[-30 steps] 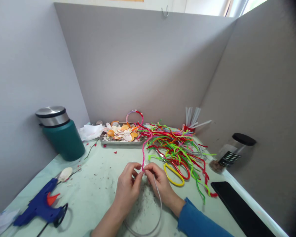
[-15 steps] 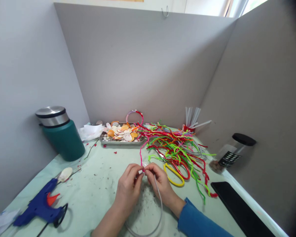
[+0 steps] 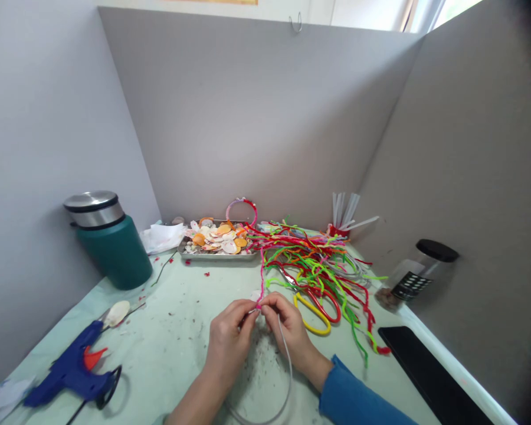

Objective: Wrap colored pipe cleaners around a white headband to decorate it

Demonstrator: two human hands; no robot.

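My left hand and my right hand meet at the middle of the table, fingertips pinched together. Between them is one end of a thin grey hoop, which curves down below my hands. A pink pipe cleaner is wrapped at that spot, and its free length stands up away from me toward the pile. Something small and whitish, partly hidden, shows behind my fingertips. Just right of my right hand lie scissors with yellow and red handles, partly under pipe cleaners.
A metal tray of shells sits at the back, with a wrapped hoop behind it. Many coloured pipe cleaners spread to its right. Left are a green bottle and a blue glue gun; right, a jar and black slab.
The pink pipe cleaner's free length has swung right and straightened a little. My left fingers have shifted slightly at the pinch; my right hand has barely moved.
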